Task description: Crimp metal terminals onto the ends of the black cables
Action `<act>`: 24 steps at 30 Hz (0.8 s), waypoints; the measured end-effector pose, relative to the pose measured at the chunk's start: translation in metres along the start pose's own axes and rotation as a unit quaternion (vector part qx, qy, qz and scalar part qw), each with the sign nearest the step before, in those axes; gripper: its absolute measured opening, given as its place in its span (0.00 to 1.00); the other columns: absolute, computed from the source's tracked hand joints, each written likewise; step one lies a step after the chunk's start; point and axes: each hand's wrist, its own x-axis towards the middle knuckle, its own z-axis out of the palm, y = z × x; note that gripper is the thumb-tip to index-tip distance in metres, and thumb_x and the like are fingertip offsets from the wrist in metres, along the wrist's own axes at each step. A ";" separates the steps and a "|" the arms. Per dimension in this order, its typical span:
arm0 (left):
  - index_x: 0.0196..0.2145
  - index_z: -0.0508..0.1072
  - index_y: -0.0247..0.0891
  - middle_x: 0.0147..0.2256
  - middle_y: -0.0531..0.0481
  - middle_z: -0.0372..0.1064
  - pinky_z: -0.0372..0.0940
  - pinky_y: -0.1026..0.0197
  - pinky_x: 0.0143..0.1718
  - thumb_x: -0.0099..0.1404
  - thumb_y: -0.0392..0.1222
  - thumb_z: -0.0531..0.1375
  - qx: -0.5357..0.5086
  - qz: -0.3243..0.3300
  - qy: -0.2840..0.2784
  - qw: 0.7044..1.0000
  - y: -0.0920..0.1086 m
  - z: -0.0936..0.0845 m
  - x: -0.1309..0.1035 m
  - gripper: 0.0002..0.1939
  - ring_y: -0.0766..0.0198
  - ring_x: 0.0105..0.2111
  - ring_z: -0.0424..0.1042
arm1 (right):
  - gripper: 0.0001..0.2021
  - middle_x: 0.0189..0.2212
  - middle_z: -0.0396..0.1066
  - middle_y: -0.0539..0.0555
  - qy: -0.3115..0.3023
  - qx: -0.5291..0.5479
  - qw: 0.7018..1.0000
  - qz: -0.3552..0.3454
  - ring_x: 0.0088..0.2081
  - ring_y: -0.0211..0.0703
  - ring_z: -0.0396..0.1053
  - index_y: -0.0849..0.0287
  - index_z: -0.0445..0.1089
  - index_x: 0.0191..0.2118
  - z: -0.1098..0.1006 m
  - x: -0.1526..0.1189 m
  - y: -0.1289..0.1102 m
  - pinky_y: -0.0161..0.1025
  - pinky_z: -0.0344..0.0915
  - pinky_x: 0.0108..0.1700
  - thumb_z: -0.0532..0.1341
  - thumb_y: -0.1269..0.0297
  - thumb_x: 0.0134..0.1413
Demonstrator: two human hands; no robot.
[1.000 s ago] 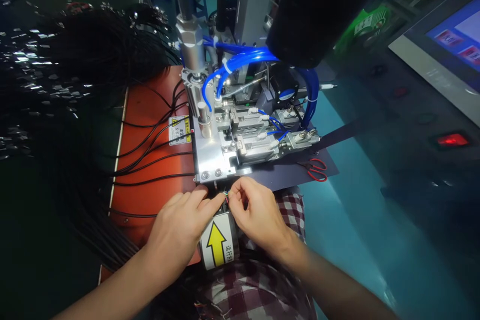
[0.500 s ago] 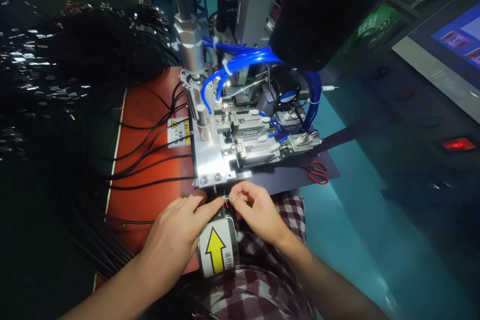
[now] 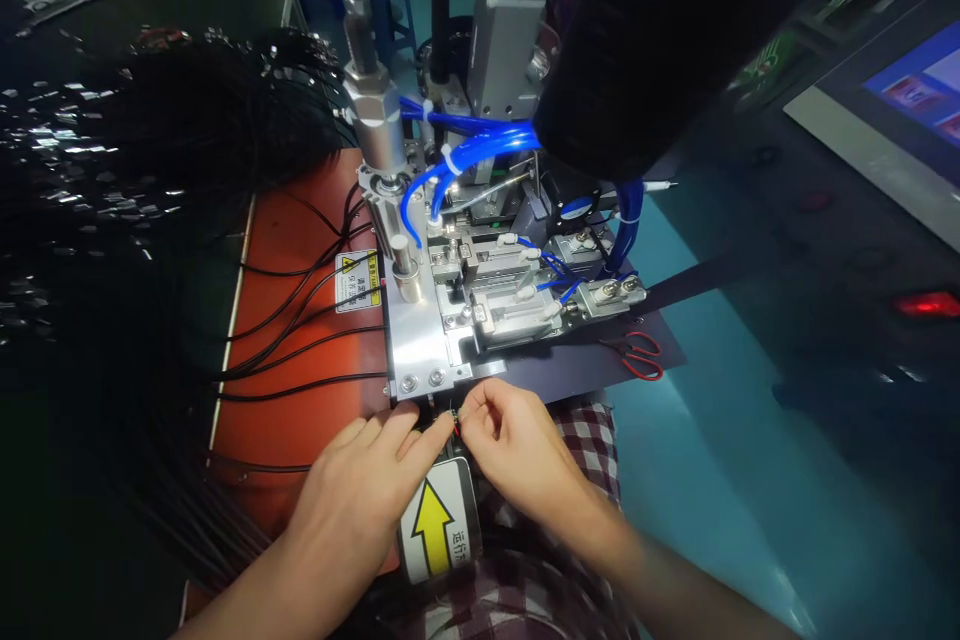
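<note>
At the front edge of the machine, my left hand (image 3: 356, 480) is closed over the end of a black cable (image 3: 262, 467), which runs in from the left beneath it. Thin coloured wires (image 3: 454, 422), a red one among them, stick out past the left fingertips. My right hand (image 3: 514, 445) pinches at these wires with thumb and forefinger, close against the left fingertips. The fingers hide most of the wires. Just beyond both hands lies the bright metal plate (image 3: 424, 345) of the machine. Below them is a white label with a yellow arrow (image 3: 435, 525).
Several black cables (image 3: 300, 390) cross the orange surface (image 3: 289, 430) into the machine. A large cable bundle (image 3: 180, 120) lies at left. Blue air tubes (image 3: 487, 148) arch over the cylinders. Red-handled scissors (image 3: 643, 360) rest at right. A screen (image 3: 919, 85) stands at far right.
The whole view has shifted slightly, so the machine and hands sit a little lower. Both hands stay together at the wires, with the right fingertips still against them.
</note>
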 end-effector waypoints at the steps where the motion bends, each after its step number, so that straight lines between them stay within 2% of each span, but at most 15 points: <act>1: 0.51 0.68 0.40 0.38 0.43 0.70 0.63 0.59 0.28 0.58 0.25 0.49 0.005 0.003 0.002 1.000 0.000 -0.001 0.001 0.24 0.59 0.29 0.67 | 0.07 0.19 0.63 0.48 0.016 -0.025 0.999 -0.017 0.21 0.37 0.59 0.59 0.63 0.24 0.000 -0.001 0.000 0.33 0.55 0.23 0.56 0.73 0.50; 3: 0.50 0.69 0.40 0.36 0.44 0.70 0.64 0.60 0.29 0.59 0.25 0.48 -0.005 0.005 0.009 1.000 -0.001 -0.002 0.002 0.24 0.59 0.30 0.68 | 0.07 0.19 0.64 0.48 0.018 -0.015 0.999 -0.026 0.22 0.37 0.60 0.59 0.64 0.24 -0.001 -0.002 0.002 0.33 0.56 0.23 0.56 0.72 0.52; 7: 0.49 0.70 0.41 0.35 0.45 0.70 0.66 0.61 0.31 0.61 0.27 0.47 -0.076 -0.006 0.042 0.996 -0.005 0.002 0.000 0.22 0.60 0.31 0.70 | 0.06 0.20 0.65 0.48 -0.024 0.100 0.994 0.020 0.20 0.37 0.62 0.60 0.67 0.29 -0.005 -0.004 0.009 0.32 0.58 0.22 0.56 0.66 0.55; 10: 0.50 0.68 0.42 0.36 0.46 0.69 0.66 0.61 0.31 0.63 0.30 0.47 -0.115 -0.019 0.045 0.992 -0.006 0.007 -0.003 0.21 0.61 0.31 0.69 | 0.04 0.24 0.67 0.50 0.012 0.098 0.995 0.001 0.23 0.37 0.62 0.60 0.69 0.32 -0.004 -0.006 0.010 0.33 0.59 0.24 0.58 0.66 0.53; 13: 0.51 0.67 0.42 0.37 0.46 0.69 0.66 0.60 0.32 0.64 0.31 0.47 -0.132 -0.027 0.041 0.990 -0.006 0.010 -0.005 0.20 0.60 0.32 0.69 | 0.04 0.24 0.65 0.49 0.030 0.082 0.996 -0.025 0.24 0.36 0.61 0.60 0.68 0.29 0.002 -0.005 0.006 0.33 0.58 0.26 0.58 0.68 0.53; 16: 0.51 0.67 0.43 0.37 0.46 0.69 0.65 0.60 0.32 0.64 0.30 0.46 -0.128 -0.025 0.047 0.990 -0.005 0.011 -0.006 0.21 0.60 0.33 0.69 | 0.07 0.19 0.61 0.47 0.007 0.147 0.989 0.033 0.20 0.35 0.57 0.60 0.66 0.26 0.007 -0.001 0.006 0.33 0.53 0.22 0.57 0.65 0.53; 20: 0.50 0.68 0.43 0.37 0.47 0.69 0.66 0.60 0.33 0.63 0.30 0.47 -0.128 -0.028 0.054 0.990 -0.005 0.012 -0.006 0.21 0.60 0.33 0.69 | 0.09 0.16 0.57 0.44 -0.043 0.259 0.957 0.125 0.16 0.33 0.53 0.61 0.64 0.26 0.008 0.003 0.013 0.31 0.50 0.19 0.58 0.61 0.50; 24: 0.50 0.68 0.43 0.37 0.47 0.69 0.66 0.60 0.33 0.62 0.29 0.48 -0.145 -0.034 0.048 0.988 -0.005 0.010 -0.005 0.21 0.60 0.33 0.69 | 0.09 0.17 0.58 0.45 0.008 0.245 0.964 0.108 0.16 0.33 0.53 0.60 0.65 0.27 0.007 0.001 0.018 0.32 0.50 0.18 0.59 0.59 0.50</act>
